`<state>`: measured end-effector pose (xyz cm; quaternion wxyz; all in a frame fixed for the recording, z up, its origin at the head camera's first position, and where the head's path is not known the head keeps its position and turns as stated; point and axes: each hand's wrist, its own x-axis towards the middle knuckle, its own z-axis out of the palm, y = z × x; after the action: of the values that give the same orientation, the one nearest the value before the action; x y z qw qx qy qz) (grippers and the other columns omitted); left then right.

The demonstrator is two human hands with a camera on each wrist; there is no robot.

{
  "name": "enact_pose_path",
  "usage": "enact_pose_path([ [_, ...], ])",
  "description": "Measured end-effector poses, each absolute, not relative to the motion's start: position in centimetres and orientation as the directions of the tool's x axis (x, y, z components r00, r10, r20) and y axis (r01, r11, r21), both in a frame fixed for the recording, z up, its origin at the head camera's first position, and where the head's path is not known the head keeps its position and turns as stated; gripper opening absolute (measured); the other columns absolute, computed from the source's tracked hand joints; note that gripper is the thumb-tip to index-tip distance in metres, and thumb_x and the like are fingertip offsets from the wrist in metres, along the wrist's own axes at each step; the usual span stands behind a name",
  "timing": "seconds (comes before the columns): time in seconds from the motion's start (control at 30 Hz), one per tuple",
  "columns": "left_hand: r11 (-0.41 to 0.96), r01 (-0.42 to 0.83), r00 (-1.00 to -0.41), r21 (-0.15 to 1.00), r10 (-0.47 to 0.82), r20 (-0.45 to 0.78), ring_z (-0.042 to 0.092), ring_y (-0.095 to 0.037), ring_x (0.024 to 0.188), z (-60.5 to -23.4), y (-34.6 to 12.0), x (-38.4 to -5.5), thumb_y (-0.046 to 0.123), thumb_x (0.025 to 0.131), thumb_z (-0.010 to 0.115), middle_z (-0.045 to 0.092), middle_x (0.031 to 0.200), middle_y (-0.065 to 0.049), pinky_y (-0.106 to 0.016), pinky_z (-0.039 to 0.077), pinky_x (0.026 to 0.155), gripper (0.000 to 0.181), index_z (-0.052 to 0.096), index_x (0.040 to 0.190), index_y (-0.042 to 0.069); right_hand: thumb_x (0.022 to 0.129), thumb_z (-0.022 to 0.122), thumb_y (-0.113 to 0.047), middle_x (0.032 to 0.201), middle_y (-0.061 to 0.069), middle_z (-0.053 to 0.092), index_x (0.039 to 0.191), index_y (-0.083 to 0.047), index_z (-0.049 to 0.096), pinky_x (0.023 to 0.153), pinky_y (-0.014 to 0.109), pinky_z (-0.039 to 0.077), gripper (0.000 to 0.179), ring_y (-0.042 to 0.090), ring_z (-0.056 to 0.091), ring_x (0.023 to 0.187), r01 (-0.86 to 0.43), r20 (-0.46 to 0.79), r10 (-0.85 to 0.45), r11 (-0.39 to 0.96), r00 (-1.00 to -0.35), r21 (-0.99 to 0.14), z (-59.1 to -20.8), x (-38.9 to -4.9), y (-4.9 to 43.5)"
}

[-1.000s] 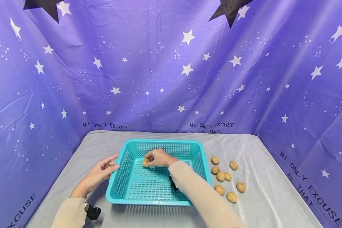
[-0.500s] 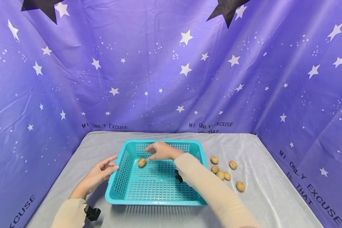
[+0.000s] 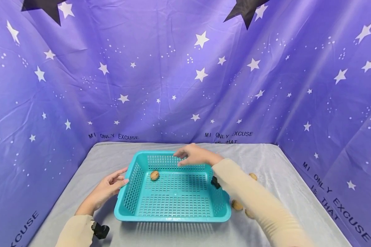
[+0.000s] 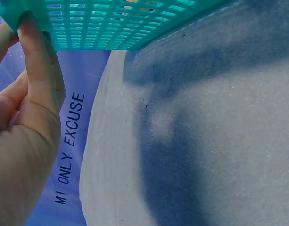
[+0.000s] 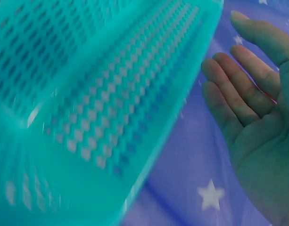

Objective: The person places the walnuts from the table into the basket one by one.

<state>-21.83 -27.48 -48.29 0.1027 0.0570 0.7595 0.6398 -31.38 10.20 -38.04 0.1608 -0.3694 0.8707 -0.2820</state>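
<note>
A turquoise plastic basket [image 3: 173,219] with slotted walls stands on the grey cloth, and one walnut [image 3: 154,175] lies inside it towards the back left. My left hand [image 3: 106,187] holds the basket's left rim; in the left wrist view its fingers [image 4: 35,61] reach up to the rim. My right hand [image 3: 196,155] hovers over the basket's back right part with nothing in it. The right wrist view shows its palm and relaxed fingers [image 5: 238,94] beside the rim. More walnuts [image 3: 237,205] lie right of the basket, partly hidden by my right sleeve.
A grey cloth [image 3: 160,236] covers the table. Purple curtains [image 3: 160,85] with white stars close it in at the back and both sides. A black wrist camera [image 3: 100,230] sits on my left sleeve.
My right hand has let go of the walnut inside the basket, then risen and moved right towards the back rim. The left hand has stayed at the left rim.
</note>
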Motion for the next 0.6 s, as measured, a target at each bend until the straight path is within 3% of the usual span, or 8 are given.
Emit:
enact_pose_path([
  [0.3,0.172,-0.055,-0.973,0.984,0.213,-0.092,0.063,-0.018,0.101,-48.2,-27.4,-21.7,0.020,0.099,0.065,0.060,0.120,-0.014,-0.035,0.056,0.087,0.069,0.030,0.157,0.006,0.093,0.074,-0.030,0.131,0.014,0.064,0.134,-0.003,0.062,0.097,0.043,0.052,0.050,0.027,0.063,0.115,-0.554,0.016,-0.648,0.639,-0.762,-0.533,-36.4,-30.7,18.7],
  [0.6,0.173,-0.055,-0.972,0.983,0.216,-0.092,0.063,-0.020,0.101,-48.1,-27.4,-21.7,0.020,0.099,0.065,0.059,0.121,-0.015,-0.035,0.055,0.087,0.071,0.029,0.158,0.006,0.097,0.068,-0.021,0.115,0.015,0.070,0.126,-0.002,0.067,0.083,0.041,0.057,0.035,0.025,0.068,0.097,-0.447,0.069,-0.504,0.686,-0.861,-0.574,-39.6,-30.9,26.1],
])
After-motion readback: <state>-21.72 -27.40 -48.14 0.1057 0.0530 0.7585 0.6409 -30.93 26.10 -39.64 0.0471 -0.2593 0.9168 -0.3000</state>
